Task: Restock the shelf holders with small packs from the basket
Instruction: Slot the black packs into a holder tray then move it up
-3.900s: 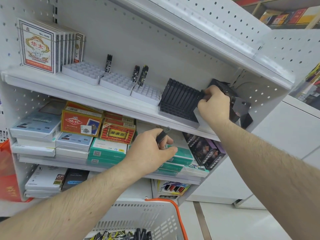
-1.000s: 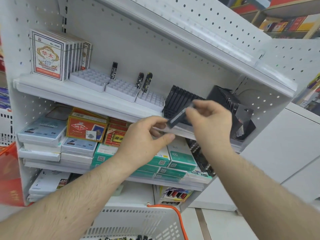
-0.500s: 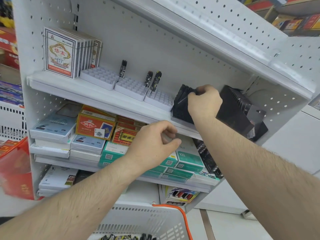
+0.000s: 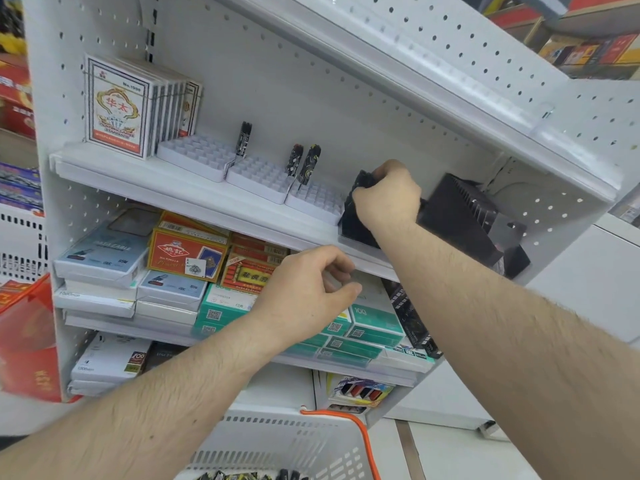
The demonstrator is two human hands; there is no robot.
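On your left, card boxes (image 4: 117, 105) stand beside three white grid trays (image 4: 197, 155) holding a few packs (image 4: 244, 138). Your left hand (image 4: 308, 292) hovers below the shelf edge (image 4: 194, 199), fingers loosely curled, empty. Your right hand (image 4: 386, 195) curls over the black slotted holder (image 4: 353, 220), hiding any pack inside. The basket (image 4: 294, 445) sits below with more packs.

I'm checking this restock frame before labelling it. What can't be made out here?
All in the head view:
- Whether the right hand holds a pack: its curled fingers are pressed into the left black holder, hiding the slots.
- What the left hand holds, if anything: its fingertips curl out of sight.
- Contents of the basket: cut off by the bottom edge.
- The right black holder: its slots look too dark to tell filled from empty.
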